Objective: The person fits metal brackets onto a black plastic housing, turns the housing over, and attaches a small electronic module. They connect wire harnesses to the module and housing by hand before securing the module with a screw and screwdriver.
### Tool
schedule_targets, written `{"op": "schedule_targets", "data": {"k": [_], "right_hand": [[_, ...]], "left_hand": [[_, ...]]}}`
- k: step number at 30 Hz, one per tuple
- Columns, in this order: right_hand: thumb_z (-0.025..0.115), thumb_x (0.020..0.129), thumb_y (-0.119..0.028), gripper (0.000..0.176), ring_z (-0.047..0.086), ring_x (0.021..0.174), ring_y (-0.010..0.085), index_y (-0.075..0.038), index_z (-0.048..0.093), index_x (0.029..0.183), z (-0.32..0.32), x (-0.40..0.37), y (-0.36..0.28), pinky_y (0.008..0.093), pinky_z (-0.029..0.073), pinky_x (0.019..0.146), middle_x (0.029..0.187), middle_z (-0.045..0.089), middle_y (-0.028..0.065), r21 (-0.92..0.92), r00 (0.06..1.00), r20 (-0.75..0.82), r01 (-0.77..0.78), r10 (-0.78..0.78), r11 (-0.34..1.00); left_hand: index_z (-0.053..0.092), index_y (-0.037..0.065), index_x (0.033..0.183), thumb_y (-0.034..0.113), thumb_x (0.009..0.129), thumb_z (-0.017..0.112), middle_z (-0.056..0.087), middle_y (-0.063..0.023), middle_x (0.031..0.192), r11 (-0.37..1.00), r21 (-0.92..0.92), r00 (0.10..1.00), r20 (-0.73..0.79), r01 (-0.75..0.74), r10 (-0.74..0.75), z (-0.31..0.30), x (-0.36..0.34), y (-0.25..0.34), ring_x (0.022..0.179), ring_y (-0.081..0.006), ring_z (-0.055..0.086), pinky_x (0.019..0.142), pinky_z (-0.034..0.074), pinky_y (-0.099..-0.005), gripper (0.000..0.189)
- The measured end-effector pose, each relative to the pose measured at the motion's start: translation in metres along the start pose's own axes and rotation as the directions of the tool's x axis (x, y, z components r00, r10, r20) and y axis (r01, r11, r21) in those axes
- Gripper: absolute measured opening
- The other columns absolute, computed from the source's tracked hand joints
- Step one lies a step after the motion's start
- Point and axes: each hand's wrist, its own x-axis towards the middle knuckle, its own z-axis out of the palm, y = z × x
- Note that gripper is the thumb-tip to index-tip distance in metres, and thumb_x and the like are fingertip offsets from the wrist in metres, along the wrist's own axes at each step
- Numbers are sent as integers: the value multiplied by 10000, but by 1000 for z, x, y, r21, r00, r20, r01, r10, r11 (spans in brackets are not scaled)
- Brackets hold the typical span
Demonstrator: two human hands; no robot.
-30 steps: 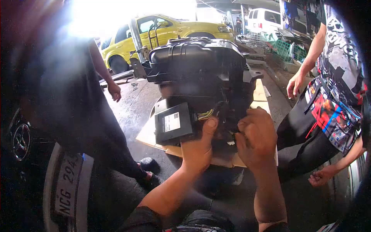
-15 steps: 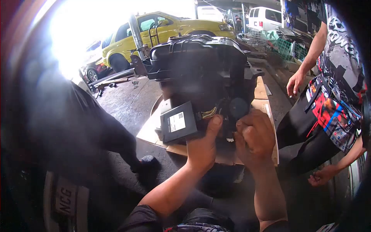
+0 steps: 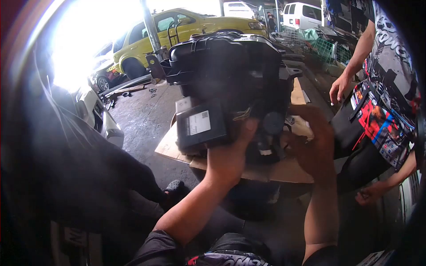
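A black, box-shaped control module (image 3: 195,141) with a white QR-code label is held low at the front of a large black plastic housing (image 3: 222,62). My left hand (image 3: 227,162) is closed around the module's right end, its thumb raised beside yellowish wires (image 3: 242,114). My right hand (image 3: 316,144) is beside a round black knob-like part (image 3: 273,123), fingers curved with a gap between thumb and forefinger. I see nothing between them. A small light-coloured piece (image 3: 266,152) shows below the round part. Dark shadow hides how the wires run.
Cardboard (image 3: 284,172) lies under the housing. One person's legs (image 3: 128,168) are close on the left; another person (image 3: 386,88) stands at right, hands lowered. Behind are a yellow car (image 3: 213,23), a white van (image 3: 306,17) and a green wire crate (image 3: 328,49).
My right hand has drawn back to the right from the round part, and its fingers have spread. My left hand and the module have shifted slightly left. The whole view has moved a little.
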Motion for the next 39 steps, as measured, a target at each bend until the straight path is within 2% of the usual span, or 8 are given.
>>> {"op": "schedule_targets", "data": {"k": [2,12,17,20,26,29,35,39], "right_hand": [[766,872,-81,400,703,1069,375,-42,699,1264,-11,-9,2,464,560,939,1183,720,182,239,941,26,-334,338,912],[725,836,-41,239,640,1180,387,-36,749,1075,10,-10,1,503,500,1018,1192,679,189,18,963,261,-70,63,997],[741,816,-48,154,648,1101,373,-41,759,969,12,-22,-13,495,503,987,1091,665,163,15,974,226,-20,16,1000],[711,839,-8,201,666,1054,348,-35,745,1035,13,-27,-13,470,524,961,1086,663,151,25,975,221,-4,-1,1000],[678,907,-6,443,678,1184,310,6,604,1344,27,-30,1,409,529,1004,1215,686,179,417,921,98,-383,378,824],[636,893,46,511,623,1180,171,-5,571,1397,28,-31,4,327,515,975,1244,652,115,223,933,134,-356,333,907],[719,897,-55,361,695,1111,248,-18,650,1249,-2,-50,16,377,531,946,1183,723,141,325,774,-40,-588,632,741],[778,854,-100,342,679,1033,279,-63,684,1180,-3,-72,-9,426,527,904,1083,711,106,-102,813,109,-563,572,820]], "left_hand": [[670,17,1217,221,966,808,694,-34,1109,1000,-14,1000,-12,0,0,-8,1,-4,1009,-124,628,898,516,-299,352],[669,45,1162,214,969,794,688,-25,1017,965,102,960,123,240,-252,-14,-7,-7,923,-140,667,845,536,-302,285],[655,40,1199,162,981,745,693,-37,1050,979,196,994,84,48,-66,-7,-1,-28,998,-157,677,874,544,-318,265],[647,47,1234,88,970,713,695,-54,1105,996,-9,989,116,89,-87,-11,3,-32,1054,-183,672,920,539,-338,275],[537,86,1365,5,962,615,643,-108,1267,951,-221,966,189,215,-175,-11,6,-25,1220,-244,640,991,546,-413,418],[556,51,1401,13,954,668,625,-88,1291,960,-188,968,183,207,-173,-7,3,-18,1212,-206,609,999,522,-370,462],[596,30,1339,68,946,741,619,-54,1185,974,-4,935,281,228,-218,-19,8,-16,1110,-161,602,972,506,-328,420],[626,42,1220,73,940,760,638,-30,1116,960,-115,926,316,255,-208,-18,7,-13,1039,-140,614,950,505,-314,312]]}}
